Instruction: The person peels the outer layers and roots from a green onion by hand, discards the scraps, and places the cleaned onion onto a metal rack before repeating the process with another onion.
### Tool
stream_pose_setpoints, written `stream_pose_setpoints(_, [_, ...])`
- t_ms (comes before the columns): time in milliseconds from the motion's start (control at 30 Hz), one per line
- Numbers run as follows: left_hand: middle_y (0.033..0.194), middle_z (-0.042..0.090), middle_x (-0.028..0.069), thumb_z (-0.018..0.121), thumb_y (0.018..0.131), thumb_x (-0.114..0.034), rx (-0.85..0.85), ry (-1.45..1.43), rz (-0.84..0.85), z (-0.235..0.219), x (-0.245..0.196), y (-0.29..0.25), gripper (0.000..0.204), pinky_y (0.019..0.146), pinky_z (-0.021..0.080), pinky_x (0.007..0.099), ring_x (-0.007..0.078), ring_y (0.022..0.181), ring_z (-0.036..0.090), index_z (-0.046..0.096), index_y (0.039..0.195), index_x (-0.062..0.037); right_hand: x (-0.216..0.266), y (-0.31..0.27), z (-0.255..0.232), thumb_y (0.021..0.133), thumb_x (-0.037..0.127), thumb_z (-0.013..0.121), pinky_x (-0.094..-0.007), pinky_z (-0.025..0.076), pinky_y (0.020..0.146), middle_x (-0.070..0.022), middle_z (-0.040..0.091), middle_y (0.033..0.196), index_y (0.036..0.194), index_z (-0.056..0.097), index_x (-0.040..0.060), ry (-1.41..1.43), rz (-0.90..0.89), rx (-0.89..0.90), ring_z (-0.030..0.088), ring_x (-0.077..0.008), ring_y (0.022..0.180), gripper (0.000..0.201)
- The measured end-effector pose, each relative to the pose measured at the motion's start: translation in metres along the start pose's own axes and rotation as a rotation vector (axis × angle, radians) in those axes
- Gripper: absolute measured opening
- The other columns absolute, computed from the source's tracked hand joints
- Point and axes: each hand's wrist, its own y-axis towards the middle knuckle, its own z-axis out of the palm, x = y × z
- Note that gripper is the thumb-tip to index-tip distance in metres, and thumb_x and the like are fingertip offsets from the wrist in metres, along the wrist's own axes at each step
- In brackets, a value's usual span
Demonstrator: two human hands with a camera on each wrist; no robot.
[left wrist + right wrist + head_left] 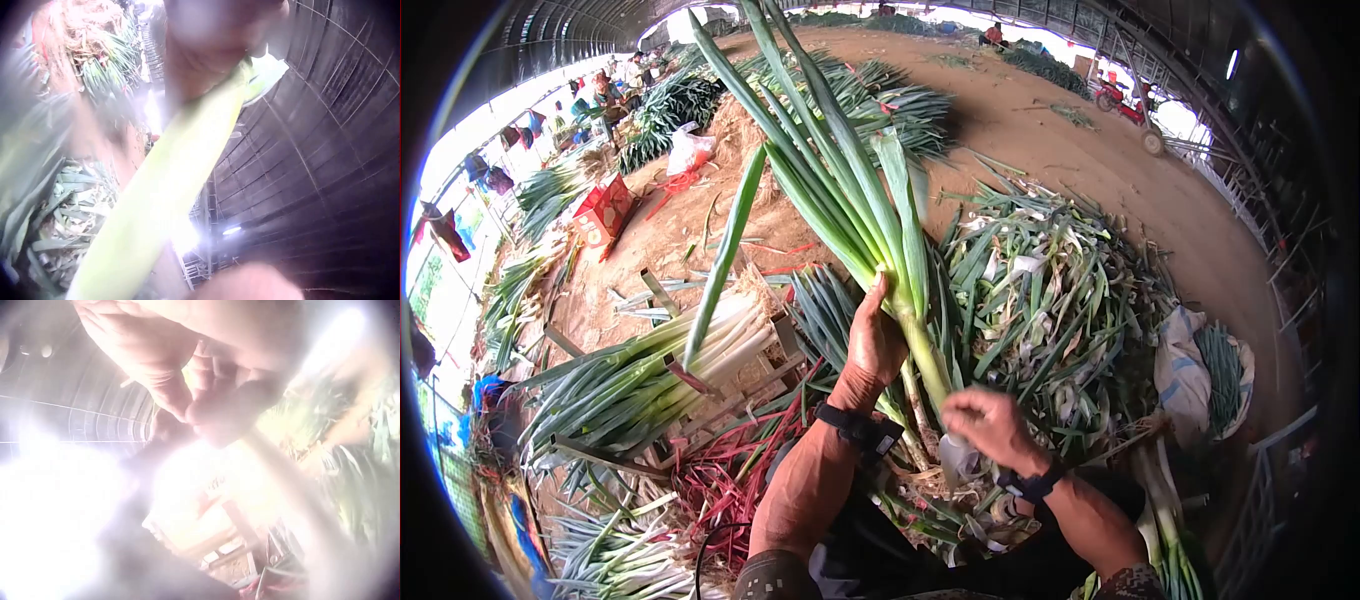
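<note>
My left hand (872, 345) grips a large green onion (855, 200) by its stalk, thumb lying along it where the leaves fan out. Its long leaves point up and away, and one bent leaf (728, 262) hangs down on the left. In the left wrist view the pale stalk (156, 194) runs down from that hand. Beside the lower stalk is my right hand (995, 430), blurred, fingers curled. The right wrist view shows its thumb and fingertips (209, 425) meeting; strong glare hides detail there. A whitish, translucent-looking patch (958, 460) appears just below the right hand.
Stripped leaves (1050, 310) are heaped at right, near a white sack (1182, 370). A wooden rack (785, 335) at left bears trimmed green onions (650, 375). Red ties (735, 485) lie in front of it. Farther back are a red bag (605, 215) and more bundles (880, 95).
</note>
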Motion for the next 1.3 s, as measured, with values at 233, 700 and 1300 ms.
stream_pose_setpoints(233, [0.119, 0.063, 0.0079, 0.062, 0.096, -0.04, 0.107, -0.045, -0.038, 0.012, 0.006, -0.007, 0.046, 0.095, 0.047, 0.041, 0.0241, 0.105, 0.06, 0.054, 0.129, -0.0087, 0.019, 0.054, -0.012, 0.088, 0.026, 0.076, -0.0282, 0.057, 0.067, -0.0075, 0.07, 0.104, 0.116, 0.064, 0.0009, 0.147, 0.058, -0.219, 0.067, -0.0151, 0.087, 0.04])
stream_pose_setpoints(700, [0.119, 0.065, 0.0088, 0.067, 0.096, -0.018, 0.027, 0.146, 0.012, 0.011, 0.033, -0.008, 0.034, 0.099, 0.048, 0.0401, 0.021, 0.11, 0.061, 0.059, 0.124, -0.0008, 0.014, 0.079, -0.013, 0.09, 0.025, 0.059, -0.0302, 0.061, 0.059, -0.0047, 0.061, 0.081, 0.096, 0.065, -0.0035, 0.114, 0.197, -0.154, 0.063, -0.0136, 0.069, 0.029])
stream_pose_setpoints(1300, [0.109, 0.067, 0.0083, 0.069, 0.095, -0.018, -0.05, 0.071, 0.07, 0.021, 0.03, -0.001, 0.03, 0.084, 0.054, 0.0337, 0.0174, 0.094, 0.064, 0.061, 0.117, 0.001, -0.008, 0.066, -0.025, 0.096, 0.037, 0.061, -0.0336, 0.056, 0.068, -0.0106, 0.069, 0.096, 0.111, 0.064, 0.0047, 0.101, 0.067, -0.186, 0.067, -0.0194, 0.086, 0.036])
